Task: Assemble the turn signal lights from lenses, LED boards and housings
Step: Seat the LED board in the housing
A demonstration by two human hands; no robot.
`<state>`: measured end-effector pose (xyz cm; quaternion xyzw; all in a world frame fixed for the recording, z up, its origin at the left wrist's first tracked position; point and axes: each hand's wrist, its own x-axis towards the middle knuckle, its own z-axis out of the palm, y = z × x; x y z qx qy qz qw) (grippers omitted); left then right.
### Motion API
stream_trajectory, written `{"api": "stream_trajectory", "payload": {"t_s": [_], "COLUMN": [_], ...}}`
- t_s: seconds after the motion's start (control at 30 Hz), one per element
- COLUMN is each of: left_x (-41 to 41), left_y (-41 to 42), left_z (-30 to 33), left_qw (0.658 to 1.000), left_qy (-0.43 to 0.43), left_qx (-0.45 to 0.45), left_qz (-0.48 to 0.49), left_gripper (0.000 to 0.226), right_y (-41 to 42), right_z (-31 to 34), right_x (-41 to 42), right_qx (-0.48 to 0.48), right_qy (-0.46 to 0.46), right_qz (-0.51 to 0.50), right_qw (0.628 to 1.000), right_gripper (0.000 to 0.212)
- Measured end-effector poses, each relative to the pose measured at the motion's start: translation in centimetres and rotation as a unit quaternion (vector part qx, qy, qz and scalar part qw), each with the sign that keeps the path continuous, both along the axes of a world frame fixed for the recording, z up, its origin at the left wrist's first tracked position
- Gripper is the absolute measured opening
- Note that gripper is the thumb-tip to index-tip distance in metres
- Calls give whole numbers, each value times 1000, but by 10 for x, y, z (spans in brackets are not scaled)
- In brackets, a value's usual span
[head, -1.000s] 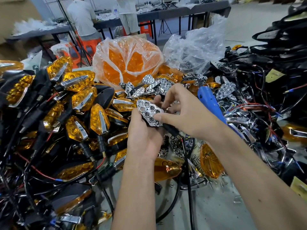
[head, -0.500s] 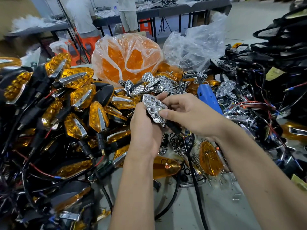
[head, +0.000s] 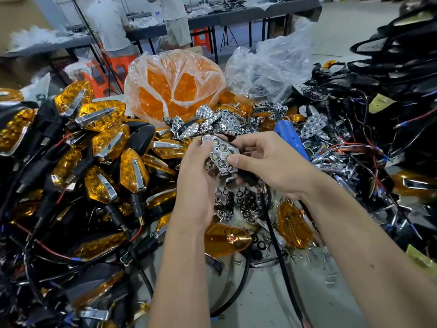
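Cluttered workshop floor (head: pixel 260 304) heaped with amber lights (head: pixel 134 171); both hands' fingers (head: pixel 233 159) pinch a chrome reflector (head: pixel 222 153).

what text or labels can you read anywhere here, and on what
None can be read.
The yellow tags among the black housings on the right may carry print, but it is too blurred to make out.
The blue tool shows no legible brand.
The chrome reflector held by the left hand and right hand has no marking.
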<state>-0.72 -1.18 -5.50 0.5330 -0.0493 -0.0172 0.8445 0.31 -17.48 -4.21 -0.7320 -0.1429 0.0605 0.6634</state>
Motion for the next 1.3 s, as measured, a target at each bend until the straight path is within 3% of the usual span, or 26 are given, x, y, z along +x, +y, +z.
{"api": "stream_trajectory", "payload": {"t_s": [0.1, 0.17, 0.3, 0.53, 1.0, 1.23, 1.3], "left_x": [0, 1, 1, 0, 3, 4, 4], "left_y": [1, 4, 9, 12, 3, 1, -1], "left_z": [0, -1, -2, 1, -1, -1, -2], "left_qw": [995, 988, 986, 997, 995, 993, 990], "left_qy": [-22, -58, -86, -56, -26, -21, -23], "left_qx": [75, 114, 104, 2, 24, 48, 75], "left_qz": [69, 81, 94, 52, 91, 110, 119], "left_gripper": [15, 16, 22, 14, 35, 10, 15], "right_y": [-1, -1, -2, 0, -4, 4, 8], "right_z": [1, 2, 4, 6, 11, 5, 3], "right_x": [1, 1, -1, 0, -1, 0, -1], "right_qx": [2, -22, -25, -27, -1, 24, 37], "right_qy": [-7, -19, -4, -41, -40, -42, -34], "right_qz": [-26, -36, -11, -28, -36, -67, -71], "right_qw": [1000, 999, 1000, 998, 999, 997, 996], "right_gripper": [6, 5, 7, 4, 10, 13, 13]}}
